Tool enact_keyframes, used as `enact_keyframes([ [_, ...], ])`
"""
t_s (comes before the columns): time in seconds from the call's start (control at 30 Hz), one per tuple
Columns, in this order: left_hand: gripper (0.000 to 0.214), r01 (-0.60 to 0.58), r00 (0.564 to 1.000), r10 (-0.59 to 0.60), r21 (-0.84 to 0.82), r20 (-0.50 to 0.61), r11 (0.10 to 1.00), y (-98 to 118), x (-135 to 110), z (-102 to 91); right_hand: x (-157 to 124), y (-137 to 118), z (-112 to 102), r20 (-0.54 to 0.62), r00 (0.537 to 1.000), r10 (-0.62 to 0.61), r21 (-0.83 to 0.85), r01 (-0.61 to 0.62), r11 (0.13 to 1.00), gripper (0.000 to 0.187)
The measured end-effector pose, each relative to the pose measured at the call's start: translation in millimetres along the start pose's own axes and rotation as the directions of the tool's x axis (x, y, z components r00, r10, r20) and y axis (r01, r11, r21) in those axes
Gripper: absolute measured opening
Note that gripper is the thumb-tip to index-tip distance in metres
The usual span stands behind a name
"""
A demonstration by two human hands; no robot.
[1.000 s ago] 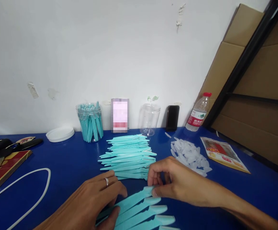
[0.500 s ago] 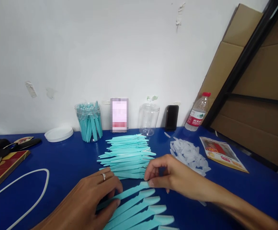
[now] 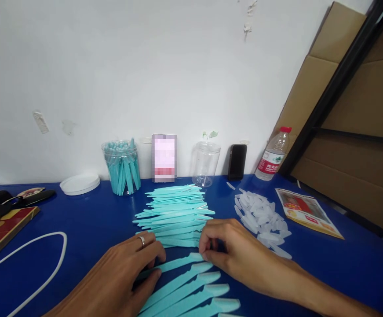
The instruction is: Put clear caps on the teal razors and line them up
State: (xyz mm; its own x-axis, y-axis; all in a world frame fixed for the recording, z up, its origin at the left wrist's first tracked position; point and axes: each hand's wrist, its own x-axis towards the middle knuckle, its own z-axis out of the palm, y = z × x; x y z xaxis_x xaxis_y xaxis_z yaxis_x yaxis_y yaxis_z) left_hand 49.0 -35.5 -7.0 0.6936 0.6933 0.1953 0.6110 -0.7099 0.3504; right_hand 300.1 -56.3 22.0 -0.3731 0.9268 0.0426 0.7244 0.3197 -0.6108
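A turquoise eyebrow razor (image 3: 178, 263) lies slanted between my two hands, just above the blue tabletop. My left hand (image 3: 130, 268), a ring on one finger, has thumb and fingers closed around its handle end, which they partly hide. At the other end, the fingertips of my right hand (image 3: 226, 246) pinch the blade tip; whether a cover is between them I cannot tell. Nearer to me lies a fanned row of several razors (image 3: 191, 290) with clear covers over their blades. Beyond my hands is a stacked pile of turquoise razors (image 3: 174, 211).
Translucent blade covers (image 3: 260, 215) lie heaped at the right, near a printed packet (image 3: 308, 213). Along the wall stand a jar of razors (image 3: 121, 169), a phone with a lit screen (image 3: 164, 158), a clear jar (image 3: 206, 165), a black phone (image 3: 237, 162) and a bottle (image 3: 273, 154). A white cable (image 3: 46, 281) curves at left.
My right hand has turned and its fingertips have closed down onto the razor's blade end. The razor's tip has dipped slightly toward me. My left hand has shifted slightly left.
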Motion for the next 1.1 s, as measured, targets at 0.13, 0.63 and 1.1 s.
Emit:
enact_keyframes([
  [0.13,0.011,0.004,1.0,-0.004,-0.008,0.012,1.0,1,0,0.1,-1,2,1,-0.002,1.0,-0.014,-0.017,0.014,1.0,0.017],
  [0.63,0.015,-0.031,0.999,0.031,0.007,0.042,1.0,3,1,-4.8,1,5,1,-0.056,0.994,-0.091,-0.022,0.09,0.996,0.017],
  [1.1,0.016,-0.031,0.989,0.056,0.176,-0.139,0.984,-26,5,4.8,1,25,-71,-0.185,0.981,0.056,-0.223,-0.097,0.97,0.011],
])
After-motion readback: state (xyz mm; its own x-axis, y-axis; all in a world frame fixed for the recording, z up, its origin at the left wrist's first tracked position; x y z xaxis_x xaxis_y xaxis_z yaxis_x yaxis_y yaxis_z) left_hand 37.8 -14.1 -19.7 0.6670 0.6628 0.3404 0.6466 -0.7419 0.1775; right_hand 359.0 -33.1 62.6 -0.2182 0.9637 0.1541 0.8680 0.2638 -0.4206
